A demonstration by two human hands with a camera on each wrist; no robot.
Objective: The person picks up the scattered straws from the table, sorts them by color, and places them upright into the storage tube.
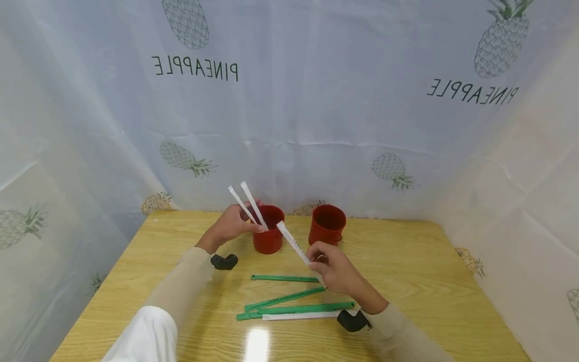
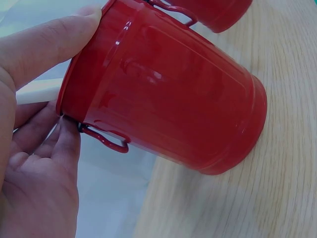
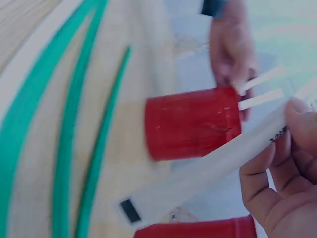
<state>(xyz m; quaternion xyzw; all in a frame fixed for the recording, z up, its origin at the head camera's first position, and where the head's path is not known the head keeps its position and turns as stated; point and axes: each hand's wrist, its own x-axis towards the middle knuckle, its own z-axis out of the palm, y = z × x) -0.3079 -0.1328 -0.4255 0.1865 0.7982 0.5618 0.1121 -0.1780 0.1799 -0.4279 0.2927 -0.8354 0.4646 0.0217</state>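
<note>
My left hand [image 1: 229, 225] grips a small red pail [image 1: 268, 244] by its rim, with the thumb on the near side. Two white paper-wrapped sticks [image 1: 255, 205] lean up out of this pail toward the left. In the left wrist view the pail [image 2: 168, 89] shows a wire loop on its side, and part of a white stick [image 2: 39, 91] appears between thumb and fingers. My right hand [image 1: 336, 269] pinches another white wrapped stick [image 1: 294, 243], tilted, its upper end near the pail's right side. Black print marks this stick [image 3: 198, 173] in the right wrist view.
A second red pail [image 1: 324, 232] stands to the right, near the table's back edge. Several green wrapped sticks [image 1: 285, 298] and a white one [image 1: 298, 316] lie in front of the hands on the wooden table [image 1: 429, 291]. A pineapple-print curtain [image 1: 289, 110] hangs behind.
</note>
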